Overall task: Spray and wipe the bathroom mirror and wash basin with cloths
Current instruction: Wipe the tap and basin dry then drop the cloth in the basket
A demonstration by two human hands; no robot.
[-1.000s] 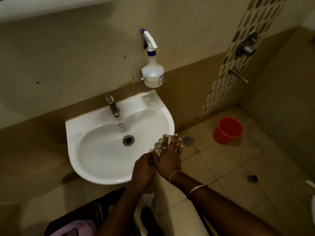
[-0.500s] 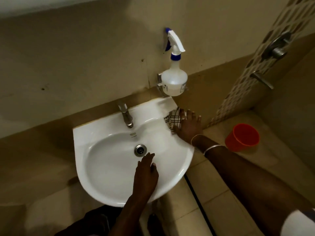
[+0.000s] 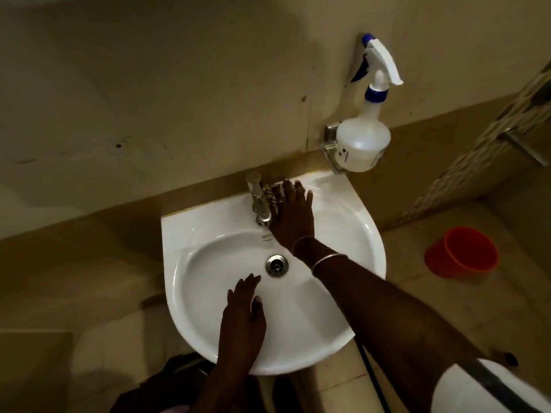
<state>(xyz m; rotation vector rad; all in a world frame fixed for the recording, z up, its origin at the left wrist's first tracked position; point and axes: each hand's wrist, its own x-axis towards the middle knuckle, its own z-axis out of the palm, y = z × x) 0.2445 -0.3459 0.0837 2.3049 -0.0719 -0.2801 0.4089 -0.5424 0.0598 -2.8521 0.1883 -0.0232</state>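
Left hand [image 3: 243, 311]: nearest the viewer; lies palm down with the fingers straight and slightly spread, resting on the near inner slope of the bowl and holding nothing.
White ceramic wash basin [image 3: 362, 234]: wall-mounted with a rounded front; both hands are inside its outline.
Round chrome drain [image 3: 277, 265]: at the bottom of the bowl, just beyond the left fingertips and between the two hands.
Two thin metal bangles [image 3: 328, 259]: on the right wrist; the right forearm crosses the right half of the bowl.
Right hand [image 3: 293, 213]: palm down, fingers straight and fanned out, pressing flat on the cloth at the rear ledge; no finger curls round it.
Dark-and-white checked cloth [image 3: 269, 195]: on the basin's back ledge under the right hand; only its edge shows, at the left of the fingers.
Chrome pillar tap [image 3: 259, 204]: upright, immediately left of the right hand and the cloth edge; contact cannot be told.
Translucent white plastic spray bottle with a blue collar [image 3: 362, 147]: beyond and right of the right hand, upright in a metal wall holder, apart from both hands.
Orange plastic cup [image 3: 462, 251]: on the tiled floor, well right of the right forearm.
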